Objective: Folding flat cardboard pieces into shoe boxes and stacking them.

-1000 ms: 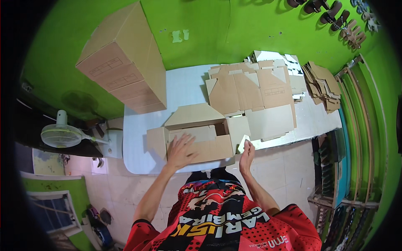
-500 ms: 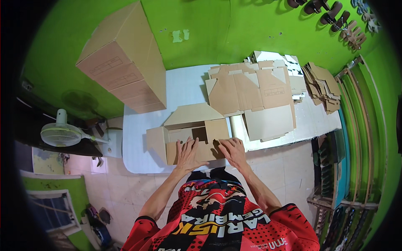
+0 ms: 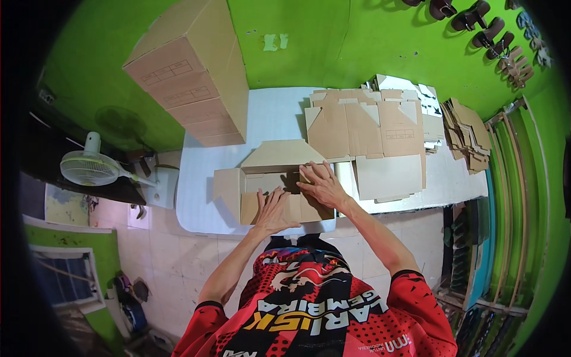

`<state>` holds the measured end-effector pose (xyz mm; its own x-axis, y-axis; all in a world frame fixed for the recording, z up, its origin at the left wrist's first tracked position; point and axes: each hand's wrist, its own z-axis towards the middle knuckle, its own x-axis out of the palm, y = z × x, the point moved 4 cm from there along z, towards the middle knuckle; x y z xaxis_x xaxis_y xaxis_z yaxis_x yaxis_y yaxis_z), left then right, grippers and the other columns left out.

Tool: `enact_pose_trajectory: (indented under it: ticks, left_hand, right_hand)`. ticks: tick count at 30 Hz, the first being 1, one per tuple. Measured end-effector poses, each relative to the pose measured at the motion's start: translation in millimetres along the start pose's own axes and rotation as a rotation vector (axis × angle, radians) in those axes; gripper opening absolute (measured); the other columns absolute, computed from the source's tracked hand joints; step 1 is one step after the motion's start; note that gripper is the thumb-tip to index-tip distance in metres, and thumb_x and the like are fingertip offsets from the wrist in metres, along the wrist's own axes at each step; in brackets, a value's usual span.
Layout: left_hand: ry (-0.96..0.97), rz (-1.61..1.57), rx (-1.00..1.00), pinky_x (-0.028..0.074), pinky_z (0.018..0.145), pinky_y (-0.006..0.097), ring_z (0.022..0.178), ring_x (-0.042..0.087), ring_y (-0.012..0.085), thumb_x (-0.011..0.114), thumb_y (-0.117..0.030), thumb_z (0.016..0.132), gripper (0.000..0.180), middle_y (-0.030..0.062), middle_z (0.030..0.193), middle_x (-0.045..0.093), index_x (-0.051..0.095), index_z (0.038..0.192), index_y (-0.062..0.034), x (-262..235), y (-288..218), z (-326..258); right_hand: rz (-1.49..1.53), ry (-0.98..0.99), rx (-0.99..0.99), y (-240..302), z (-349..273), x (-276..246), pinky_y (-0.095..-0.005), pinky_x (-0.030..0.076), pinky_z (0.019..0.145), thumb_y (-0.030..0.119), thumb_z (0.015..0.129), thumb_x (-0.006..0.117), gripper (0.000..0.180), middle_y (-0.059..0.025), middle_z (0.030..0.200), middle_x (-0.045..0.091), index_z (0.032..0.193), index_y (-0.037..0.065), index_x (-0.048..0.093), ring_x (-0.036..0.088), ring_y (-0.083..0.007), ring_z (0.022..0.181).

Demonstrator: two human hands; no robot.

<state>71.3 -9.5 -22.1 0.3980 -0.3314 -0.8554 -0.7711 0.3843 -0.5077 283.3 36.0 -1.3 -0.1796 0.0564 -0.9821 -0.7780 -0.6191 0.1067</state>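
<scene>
A partly folded cardboard box (image 3: 254,209) stands at the near edge of the white table, its top open. Its far flap (image 3: 279,152) slants up and back, and its left side flap (image 3: 226,185) sticks outward. My left hand (image 3: 273,212) lies over the near panel, fingers spread and their tips reaching toward the inside. On the right side flap rests my right hand (image 3: 322,185), fingers stretched out and somewhat apart across it. Part of the flap and the box's right inner corner are hidden under that hand.
Tall stacked boxes (image 3: 196,89) rise at the table's (image 3: 273,113) back left. Flattened cardboard blanks (image 3: 363,128) lie to the right, with more stacked cardboard (image 3: 467,134) beyond. A fan (image 3: 89,165) stands at the left, a rack (image 3: 505,208) at the right. Sandals (image 3: 491,33) hang on the green wall.
My right hand has moved up and left from the near right corner onto the right side flap. My left hand stays on the near panel. The whole view has shifted slightly.
</scene>
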Motion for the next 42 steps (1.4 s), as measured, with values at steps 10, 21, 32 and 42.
enact_pose_trajectory:
  ticks: [10, 21, 32, 42]
  left_hand:
    - [-0.006, -0.006, 0.013, -0.003, 0.120, 0.075, 0.155, 0.028, 0.0325, 0.087, -0.071, 0.061, 0.122, 0.0174, 0.157, 0.041, 0.044, 0.154, -0.0042, -1, 5, 1]
    - [-0.965, -0.347, -0.558, 0.008, 0.125, 0.059, 0.156, 0.026, 0.0348, 0.073, -0.042, 0.093, 0.081, 0.0207, 0.162, 0.036, 0.042, 0.158, -0.0050, -17, 85, -76]
    - [-0.921, -0.887, -0.419, 0.022, 0.126, 0.042, 0.149, 0.043, 0.0299, 0.061, -0.020, 0.102, 0.053, 0.0209, 0.157, 0.050, 0.050, 0.151, -0.0017, -46, 100, -84]
    - [-0.256, -0.057, 0.034, 0.001, 0.125, 0.067, 0.159, 0.027, 0.0331, 0.057, -0.011, 0.101, 0.041, 0.0130, 0.163, 0.045, 0.065, 0.141, -0.0198, -57, 75, -40]
  right_hand:
    - [0.217, -0.089, 0.062, 4, 4, -15, -0.0569, 0.025, 0.124, 0.026, 0.099, 0.065, 0.031, -0.0122, 0.154, 0.049, 0.127, 0.018, 0.075, 0.038, -0.0357, 0.148]
    - [0.373, -0.140, 0.202, 91, 42, 19, -0.0592, 0.026, 0.119, 0.043, 0.095, 0.068, 0.039, -0.0120, 0.129, 0.068, 0.109, 0.008, 0.078, 0.054, -0.0325, 0.130]
    - [0.427, -0.309, 0.299, 94, 34, 36, -0.0757, 0.019, 0.115, 0.045, 0.093, 0.073, 0.035, -0.0140, 0.156, 0.047, 0.102, 0.011, 0.077, 0.037, -0.0381, 0.149]
    - [0.436, -0.247, 0.329, 93, 32, 42, -0.0838, 0.014, 0.113, 0.046, 0.093, 0.072, 0.035, -0.0119, 0.168, 0.033, 0.102, 0.013, 0.077, 0.025, -0.0411, 0.156]
